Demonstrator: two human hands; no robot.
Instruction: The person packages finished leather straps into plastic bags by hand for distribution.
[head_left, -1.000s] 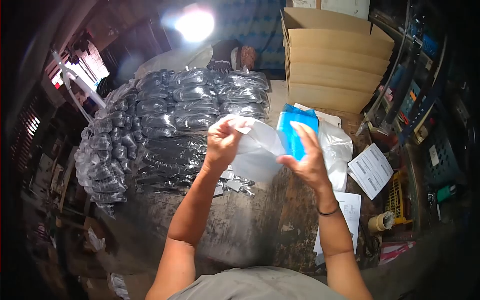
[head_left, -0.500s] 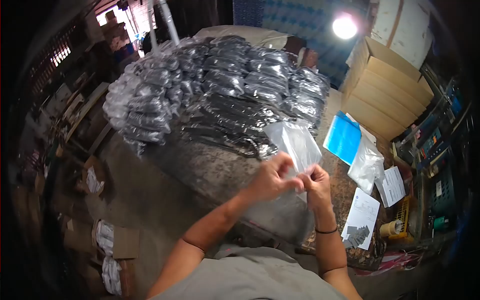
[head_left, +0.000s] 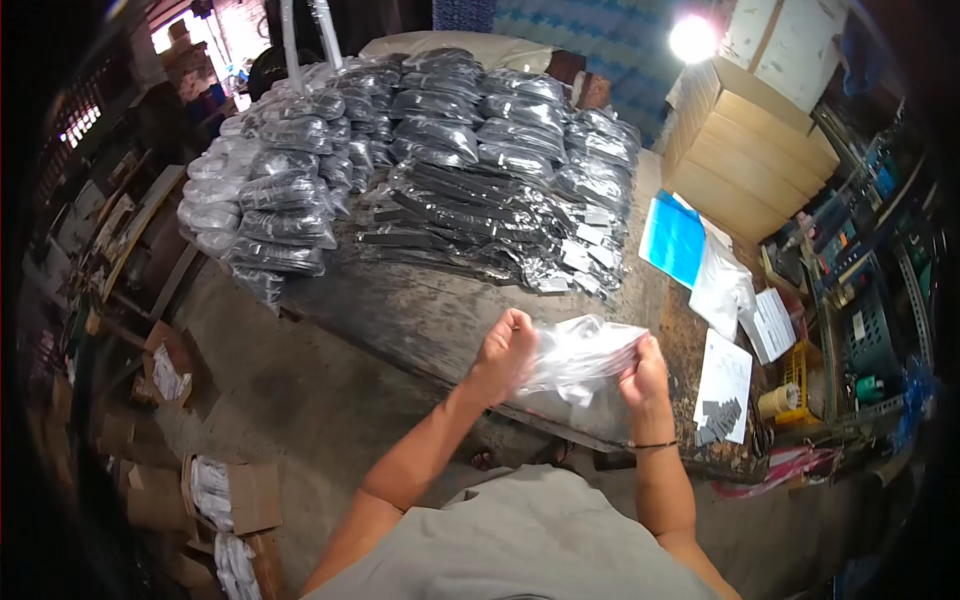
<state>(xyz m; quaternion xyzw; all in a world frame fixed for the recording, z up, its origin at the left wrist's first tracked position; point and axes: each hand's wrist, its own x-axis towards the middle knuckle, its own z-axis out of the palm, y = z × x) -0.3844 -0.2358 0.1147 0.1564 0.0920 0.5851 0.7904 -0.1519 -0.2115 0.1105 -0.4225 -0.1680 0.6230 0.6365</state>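
A clear plastic bag (head_left: 580, 352) is stretched sideways between my two hands, above the front edge of the worktable (head_left: 440, 325). My left hand (head_left: 503, 358) is closed on the bag's left end, its fingers slightly blurred. At the other end, my right hand (head_left: 645, 375) pinches the bag between thumb and fingers. Beyond the bag, flat dark strips in clear wrapping (head_left: 460, 220) lie in a loose layer, several with white labels at their right ends. Behind these rise stacked bundles of dark items in clear plastic (head_left: 435, 140).
To the right lie a blue packet (head_left: 672, 240), crumpled clear plastic (head_left: 718, 290), and a paper sheet (head_left: 724, 375) with small grey pieces (head_left: 719, 420). Cardboard cartons (head_left: 750, 150) stand at the back right. Open boxes (head_left: 255, 497) sit on the floor at left.
The bag has gone from hanging upright to being stretched sideways. My hands have moved apart, the left one leftward. The whole view has shifted slightly.
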